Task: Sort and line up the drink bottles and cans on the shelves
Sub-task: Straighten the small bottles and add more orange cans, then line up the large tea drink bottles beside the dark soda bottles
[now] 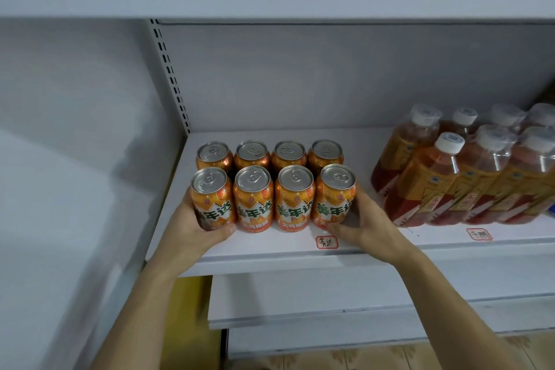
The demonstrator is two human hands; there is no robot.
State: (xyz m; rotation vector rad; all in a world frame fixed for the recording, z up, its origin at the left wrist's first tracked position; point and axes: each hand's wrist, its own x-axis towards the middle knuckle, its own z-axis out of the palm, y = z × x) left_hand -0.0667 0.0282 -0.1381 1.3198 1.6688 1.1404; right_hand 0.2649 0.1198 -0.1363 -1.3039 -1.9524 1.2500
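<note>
Eight orange aluminium drink cans point(273, 186) stand on the left of the white metal shelf point(375, 242), four far and four near. At least seven clear plastic bottles of amber drink point(468, 171) crowd the right. Two red-bordered handwritten labels point(326, 242) sit near the shelf's front edge.

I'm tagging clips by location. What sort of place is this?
Probably a small shop's drinks aisle. White metal shelves carry orange cans lined up in two rows of four, bottles grouped beside them, and handwritten labels at the shelf edge. Both hands grip the front row's end cans.
</note>
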